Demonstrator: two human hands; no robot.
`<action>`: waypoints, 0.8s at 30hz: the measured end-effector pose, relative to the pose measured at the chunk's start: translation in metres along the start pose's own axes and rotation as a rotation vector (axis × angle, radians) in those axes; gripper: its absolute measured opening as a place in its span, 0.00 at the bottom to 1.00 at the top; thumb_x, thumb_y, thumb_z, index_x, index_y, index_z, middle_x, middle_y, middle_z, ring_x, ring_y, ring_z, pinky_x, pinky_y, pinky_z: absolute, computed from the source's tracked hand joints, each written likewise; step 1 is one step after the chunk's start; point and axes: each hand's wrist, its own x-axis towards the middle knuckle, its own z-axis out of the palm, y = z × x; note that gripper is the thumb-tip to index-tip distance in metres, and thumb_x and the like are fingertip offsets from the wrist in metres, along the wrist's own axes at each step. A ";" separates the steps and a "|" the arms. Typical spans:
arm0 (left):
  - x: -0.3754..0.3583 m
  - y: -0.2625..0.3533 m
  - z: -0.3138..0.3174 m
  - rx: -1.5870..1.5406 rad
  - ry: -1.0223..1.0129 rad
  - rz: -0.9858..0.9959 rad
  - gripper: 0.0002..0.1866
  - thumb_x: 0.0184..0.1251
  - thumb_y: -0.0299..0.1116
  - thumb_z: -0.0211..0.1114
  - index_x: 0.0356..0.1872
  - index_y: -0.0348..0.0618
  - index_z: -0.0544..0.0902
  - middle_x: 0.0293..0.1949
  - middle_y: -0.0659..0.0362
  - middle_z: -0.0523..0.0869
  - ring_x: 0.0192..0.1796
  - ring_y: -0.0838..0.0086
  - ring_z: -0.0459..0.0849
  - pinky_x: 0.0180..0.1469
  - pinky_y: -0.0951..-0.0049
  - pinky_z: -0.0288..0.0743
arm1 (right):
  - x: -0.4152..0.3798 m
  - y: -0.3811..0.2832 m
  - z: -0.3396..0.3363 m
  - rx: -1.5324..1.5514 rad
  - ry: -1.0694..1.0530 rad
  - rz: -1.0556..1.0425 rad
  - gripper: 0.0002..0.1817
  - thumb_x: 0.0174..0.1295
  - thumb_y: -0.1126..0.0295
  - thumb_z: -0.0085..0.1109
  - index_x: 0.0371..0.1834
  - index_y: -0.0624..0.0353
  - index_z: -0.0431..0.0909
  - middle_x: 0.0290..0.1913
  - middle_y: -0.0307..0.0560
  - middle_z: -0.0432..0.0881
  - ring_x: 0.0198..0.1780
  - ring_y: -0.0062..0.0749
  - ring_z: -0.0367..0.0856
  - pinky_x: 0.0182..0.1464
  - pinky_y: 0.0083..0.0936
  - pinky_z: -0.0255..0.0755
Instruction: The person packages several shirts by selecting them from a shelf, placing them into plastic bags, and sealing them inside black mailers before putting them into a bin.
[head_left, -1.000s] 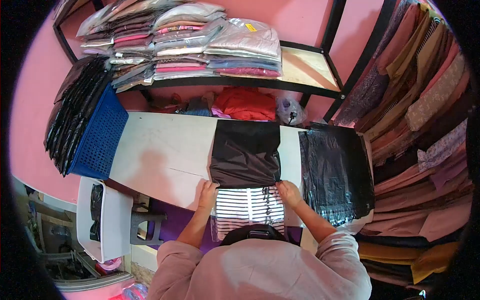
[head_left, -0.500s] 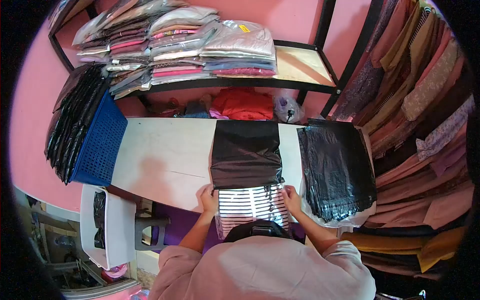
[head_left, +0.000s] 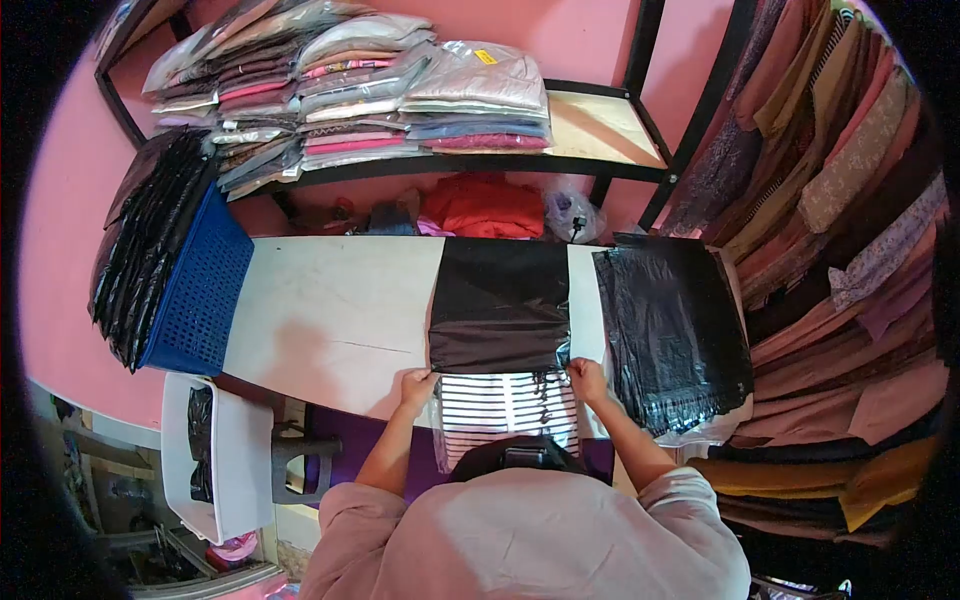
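Note:
A black plastic mailing bag (head_left: pixel 500 300) lies flat on the white table, its mouth toward me. A striped garment in a clear plastic sleeve (head_left: pixel 505 405) extends from that mouth toward my body, with its far end hidden under the black plastic. My left hand (head_left: pixel 417 388) pinches the left corner of the bag's mouth. At the opposite corner, my right hand (head_left: pixel 588 380) has its fingers closed on the bag's edge. My head covers the near end of the garment.
To the right lies a stack of black mailing bags (head_left: pixel 675 340). A blue basket (head_left: pixel 205 285) full of black packages stands at the left, above a white bin (head_left: pixel 240 450). Bagged clothes (head_left: pixel 355 110) fill the shelf (head_left: pixel 600 125) behind; garments (head_left: pixel 850 220) hang at the right.
The black bag has shifted slightly right and its mouth lies a bit wider. My right hand has moved a little up and right, closing on the bag's corner.

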 end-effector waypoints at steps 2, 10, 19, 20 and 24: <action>-0.004 -0.001 0.000 -0.004 -0.053 -0.039 0.09 0.59 0.28 0.59 0.35 0.32 0.81 0.29 0.62 0.82 0.29 0.81 0.77 0.30 0.80 0.69 | -0.014 -0.001 -0.010 -0.233 -0.080 -0.055 0.05 0.50 0.76 0.51 0.22 0.64 0.76 0.24 0.59 0.77 0.29 0.50 0.78 0.31 0.35 0.70; -0.008 0.018 0.019 -0.327 -0.131 -0.124 0.09 0.60 0.29 0.54 0.39 0.37 0.75 0.29 0.62 0.79 0.27 0.79 0.75 0.30 0.78 0.70 | -0.037 0.008 0.017 -0.014 0.101 0.147 0.05 0.58 0.72 0.49 0.35 0.61 0.68 0.26 0.49 0.76 0.25 0.41 0.75 0.28 0.32 0.67; 0.040 0.036 0.029 -0.338 -0.103 0.027 0.12 0.62 0.33 0.59 0.42 0.37 0.75 0.32 0.60 0.80 0.30 0.76 0.79 0.29 0.76 0.73 | 0.033 0.047 -0.003 0.044 0.331 0.263 0.11 0.58 0.62 0.54 0.35 0.59 0.73 0.22 0.44 0.77 0.26 0.26 0.76 0.27 0.25 0.68; 0.036 0.031 0.026 -0.337 -0.107 0.022 0.12 0.62 0.33 0.59 0.42 0.37 0.75 0.32 0.60 0.80 0.30 0.76 0.79 0.29 0.76 0.73 | 0.021 0.041 -0.006 0.042 0.331 0.270 0.11 0.58 0.62 0.54 0.35 0.59 0.73 0.22 0.44 0.77 0.26 0.26 0.76 0.27 0.25 0.68; 0.015 0.036 0.029 -0.432 -0.121 -0.210 0.17 0.65 0.41 0.56 0.44 0.37 0.75 0.35 0.61 0.81 0.33 0.75 0.79 0.35 0.76 0.74 | -0.058 0.019 -0.018 -0.131 -0.035 0.247 0.28 0.46 0.53 0.65 0.43 0.63 0.69 0.29 0.56 0.80 0.35 0.44 0.81 0.36 0.34 0.72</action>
